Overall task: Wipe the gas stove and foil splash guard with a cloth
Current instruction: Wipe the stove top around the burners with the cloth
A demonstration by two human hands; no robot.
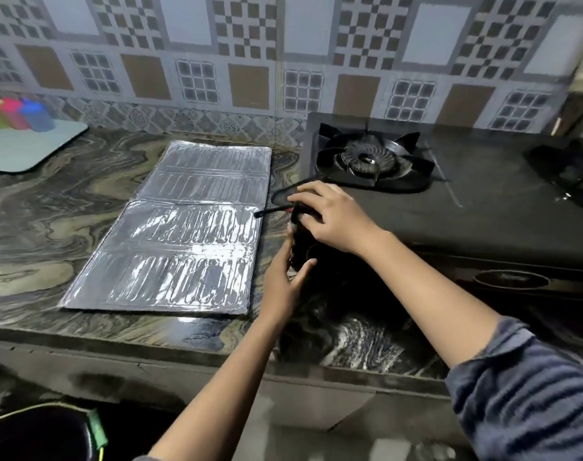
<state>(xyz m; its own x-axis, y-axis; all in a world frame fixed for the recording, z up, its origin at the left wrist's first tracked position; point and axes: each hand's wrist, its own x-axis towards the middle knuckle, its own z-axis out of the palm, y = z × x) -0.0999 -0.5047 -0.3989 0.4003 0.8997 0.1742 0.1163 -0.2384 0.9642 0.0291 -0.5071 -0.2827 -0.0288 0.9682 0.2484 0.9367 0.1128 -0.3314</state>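
The black gas stove (483, 207) stands on the right of the marbled counter, its left burner (370, 161) at the back. The foil splash guard (183, 227) lies flat and folded on the counter, left of the stove. At the stove's front left corner both hands hold a dark cloth (300, 241), which has thin black loops sticking out toward the foil. My left hand (288, 274) grips the cloth from below. My right hand (330, 217) closes over its top. Most of the cloth is hidden between the hands and blends into the stove.
A second burner (569, 171) sits at the far right, and a knob (511, 279) is on the stove front. Coloured bottles (17, 113) stand on a pale board (27, 151) at the back left. A black bucket (41, 434) is below the counter edge.
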